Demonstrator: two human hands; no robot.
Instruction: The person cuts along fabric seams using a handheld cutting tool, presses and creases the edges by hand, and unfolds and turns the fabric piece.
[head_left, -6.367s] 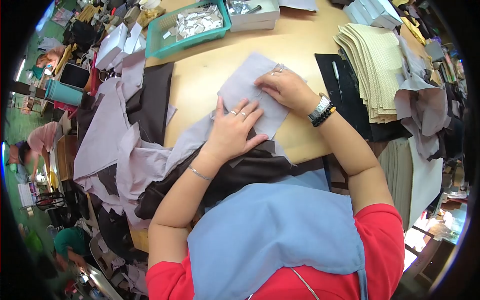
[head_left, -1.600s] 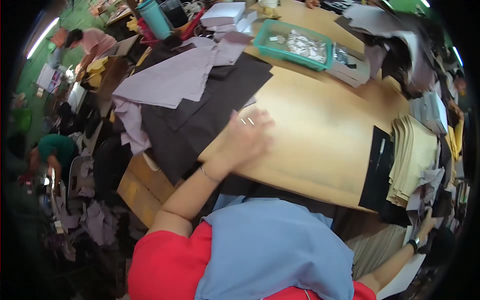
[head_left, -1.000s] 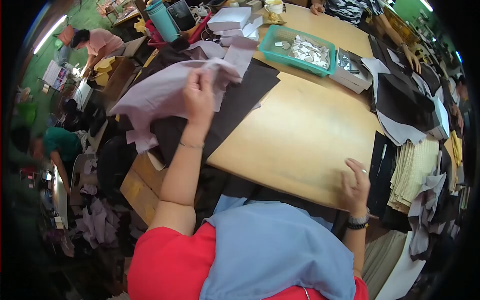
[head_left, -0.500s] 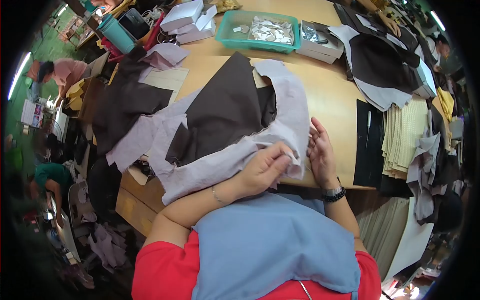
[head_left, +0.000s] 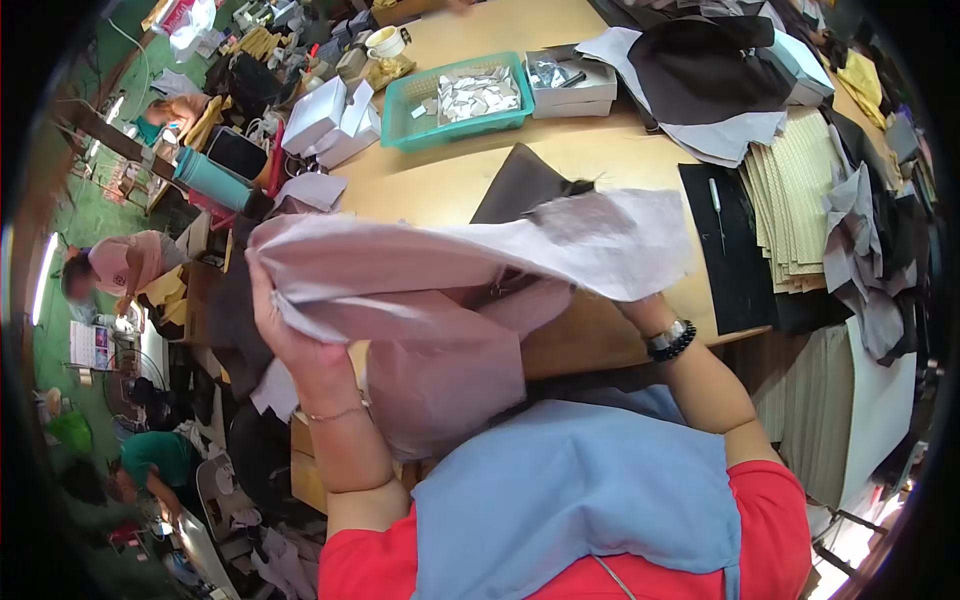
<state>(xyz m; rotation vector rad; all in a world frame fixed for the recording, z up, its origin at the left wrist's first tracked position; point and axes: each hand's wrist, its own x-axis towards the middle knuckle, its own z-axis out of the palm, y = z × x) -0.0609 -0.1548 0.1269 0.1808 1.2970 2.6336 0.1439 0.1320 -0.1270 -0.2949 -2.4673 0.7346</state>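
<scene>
A sewn fabric piece [head_left: 400, 262], pale pinkish-grey on the side facing me and dark brown on the other, is stretched in the air over the table's front edge. My left hand [head_left: 290, 335] is closed on its left end, fingers partly behind the cloth. At the right end, my right hand [head_left: 648, 312] holds the cloth from below, its fingers hidden under it. One pale panel [head_left: 445, 365] hangs down between my arms. Behind the raised cloth, a dark brown part [head_left: 522, 185] shows on the table.
A teal basket [head_left: 400, 118] of small pale pieces stands at the back, beside white boxes [head_left: 318, 115]. To the right lie a pointed tool [head_left: 716, 200] on a black sheet, stacked cream sheets [head_left: 790, 200] and more dark fabric [head_left: 700, 75]. Other people work at the left.
The fabric piece has been lifted off the table and turned pale side up. My left hand has moved left to its end; my right hand has gone under the right end. The view has shifted.
</scene>
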